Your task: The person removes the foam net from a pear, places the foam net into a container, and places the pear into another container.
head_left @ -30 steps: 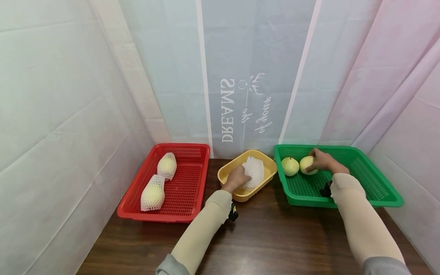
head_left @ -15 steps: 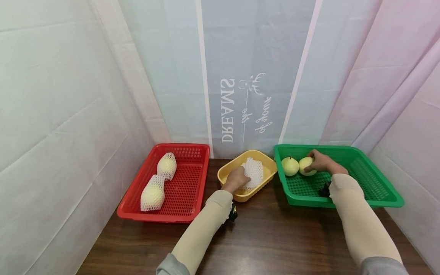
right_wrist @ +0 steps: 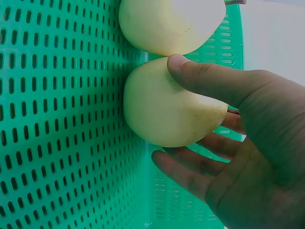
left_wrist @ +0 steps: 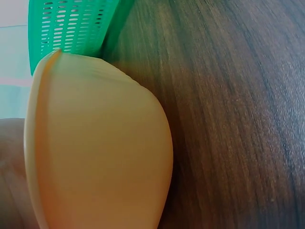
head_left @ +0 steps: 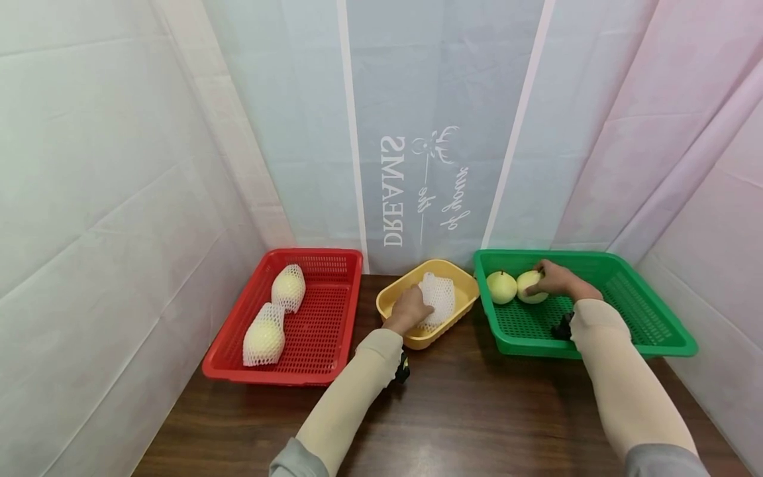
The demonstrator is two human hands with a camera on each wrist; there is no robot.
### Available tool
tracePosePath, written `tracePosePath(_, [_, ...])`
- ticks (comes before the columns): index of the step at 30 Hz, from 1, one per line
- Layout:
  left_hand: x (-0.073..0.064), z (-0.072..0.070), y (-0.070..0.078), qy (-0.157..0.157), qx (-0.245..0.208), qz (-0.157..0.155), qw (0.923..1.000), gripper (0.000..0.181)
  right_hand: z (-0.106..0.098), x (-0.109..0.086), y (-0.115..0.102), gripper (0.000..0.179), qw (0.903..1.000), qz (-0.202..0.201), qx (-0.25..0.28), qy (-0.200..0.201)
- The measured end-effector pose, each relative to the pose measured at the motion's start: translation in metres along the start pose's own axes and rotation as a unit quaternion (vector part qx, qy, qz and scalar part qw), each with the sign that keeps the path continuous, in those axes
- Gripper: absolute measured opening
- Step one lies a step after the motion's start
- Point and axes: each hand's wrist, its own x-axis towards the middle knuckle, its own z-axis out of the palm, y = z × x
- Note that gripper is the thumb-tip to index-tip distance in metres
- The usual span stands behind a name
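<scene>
Honestly not much has changed since a second ago. Your left hand (head_left: 408, 309) is still down in the yellow tray (left_wrist: 105, 143), thumb against the white foam net (head_left: 440, 298), which looks a bit more bunched toward you than it did. Can't tell if you're really pinching it, since most of those fingers are hidden and your left wrist cam just gets tray wall.

Your right hand (head_left: 557, 278) hasn't left the pear (right_wrist: 167, 109): thumb pressed on one side, fingers curled loosely round the other. That pear sits in the left part of the green basket (head_left: 650, 331), right next to a second pear (right_wrist: 171, 24), same spot as before as far as I can see. Your right forearm has drifted left a hair. Over in the red basket (head_left: 324, 311), the two net-wrapped pears (head_left: 264, 338) haven't budged.
</scene>
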Motion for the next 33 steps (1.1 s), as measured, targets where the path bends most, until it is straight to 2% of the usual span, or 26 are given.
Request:
tracePosePath(4, [-0.001,-0.004,0.001,0.003,-0.001,0.001,1.0,0.057,-0.003,-0.002,-0.004,0.084,0.9999,-0.009,-0.007,-0.001])
tracePosePath(12, [-0.004,-0.015,0.001,0.02,0.012,0.025,0.9994,0.045,-0.011,-0.006,-0.014,0.08,0.9996,-0.023,-0.016,0.008])
tracePosePath(16, [-0.006,-0.02,0.001,0.023,0.003,0.029,0.9993,0.041,-0.015,-0.009,-0.019,0.077,0.9992,-0.028,-0.022,0.016])
tracePosePath(24, [-0.003,-0.025,-0.001,0.045,0.006,0.047,0.9979,0.032,-0.021,-0.017,-0.034,0.073,0.9981,-0.036,-0.036,0.036])
tracePosePath(30, [-0.01,-0.039,0.002,0.027,-0.009,0.039,0.9988,0.031,-0.022,-0.021,-0.041,0.065,0.996,-0.05,-0.05,0.055])
tracePosePath(33, [-0.009,-0.044,0.0,0.024,-0.006,0.036,0.9991,0.034,-0.022,-0.025,-0.045,0.062,0.9953,-0.055,-0.052,0.061])
